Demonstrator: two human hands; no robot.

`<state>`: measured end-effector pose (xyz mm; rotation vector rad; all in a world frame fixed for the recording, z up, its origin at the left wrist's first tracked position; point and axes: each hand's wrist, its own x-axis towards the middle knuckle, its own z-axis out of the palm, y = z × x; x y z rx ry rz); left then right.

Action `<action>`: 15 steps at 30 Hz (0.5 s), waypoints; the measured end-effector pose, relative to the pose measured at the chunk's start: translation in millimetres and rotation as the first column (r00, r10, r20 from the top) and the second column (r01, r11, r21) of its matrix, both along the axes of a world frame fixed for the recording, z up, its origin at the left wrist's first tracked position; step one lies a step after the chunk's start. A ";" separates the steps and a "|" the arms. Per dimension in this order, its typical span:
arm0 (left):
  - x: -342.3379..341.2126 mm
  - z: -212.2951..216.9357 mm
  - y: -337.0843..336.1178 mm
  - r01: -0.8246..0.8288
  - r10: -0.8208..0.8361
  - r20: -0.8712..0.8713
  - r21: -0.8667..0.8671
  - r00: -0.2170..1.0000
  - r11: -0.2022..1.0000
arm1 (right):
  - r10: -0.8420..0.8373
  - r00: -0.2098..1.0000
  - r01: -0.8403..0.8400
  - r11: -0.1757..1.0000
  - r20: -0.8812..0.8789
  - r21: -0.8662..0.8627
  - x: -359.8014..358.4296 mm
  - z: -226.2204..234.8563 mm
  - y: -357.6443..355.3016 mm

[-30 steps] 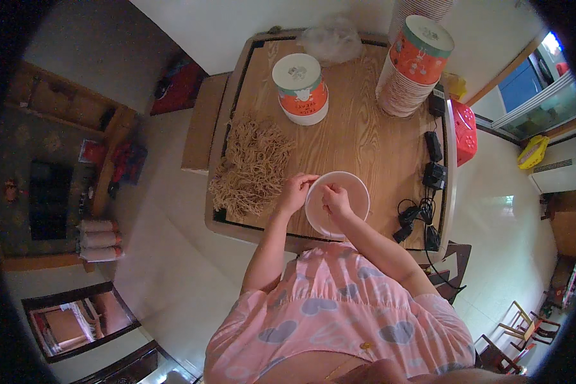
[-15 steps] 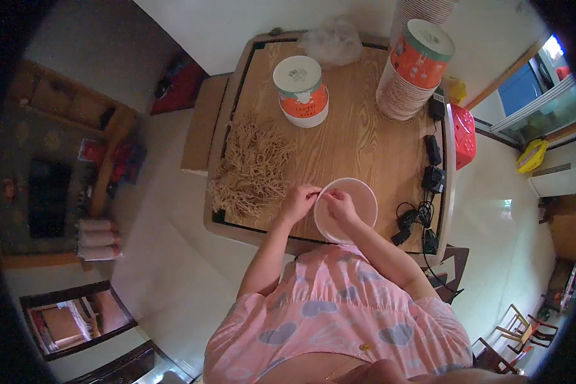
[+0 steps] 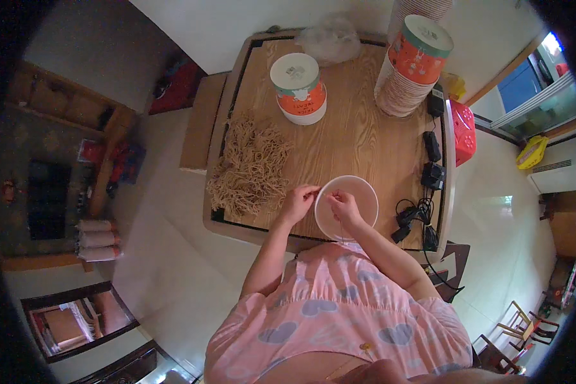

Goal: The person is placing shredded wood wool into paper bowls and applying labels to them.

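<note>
A white paper bucket point(image 3: 363, 219) stands mouth up at the table's near edge, right in front of me. My left hand point(image 3: 299, 203) is at the outside of its left wall, thumb and fingers pinched close to the rim; whatever they grip is too small to make out. Inside the mouth, my right hand point(image 3: 344, 207) is closed in a pinch near the same side of the rim. From it a thin cord seems to hang toward the near rim. Left of the bucket lies a tangled heap of tan twisted cords point(image 3: 251, 168).
An upside-down orange, white and green bucket point(image 3: 299, 96) stands farther back on the wooden table point(image 3: 339, 144). Nested buckets point(image 3: 403, 89) form a tall stack at the back right. A clear plastic bag point(image 3: 329, 41) lies behind. Black adapters and cables point(image 3: 422, 214) line the right edge.
My right hand has shifted slightly within the bucket, and a thin cord now shows below it. My left hand stays almost still at the rim. The whole view has shifted slightly.
</note>
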<state>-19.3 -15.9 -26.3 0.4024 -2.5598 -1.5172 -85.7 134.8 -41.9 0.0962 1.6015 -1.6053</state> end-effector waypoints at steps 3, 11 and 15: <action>0.8 -2.9 -0.2 0.006 -0.006 0.015 0.020 1.000 1.000 | 0.002 1.000 -0.002 1.000 -0.018 0.009 0.3 9.1 -2.9; -2.6 -2.5 1.1 0.023 -0.024 0.014 0.063 1.000 0.998 | 0.025 0.999 -0.025 0.999 -0.024 0.034 -4.0 6.0 -4.1; -1.9 -5.6 0.0 0.019 -0.021 0.025 0.082 0.999 0.996 | 0.030 0.999 -0.027 0.998 -0.040 0.056 -4.0 8.9 -5.8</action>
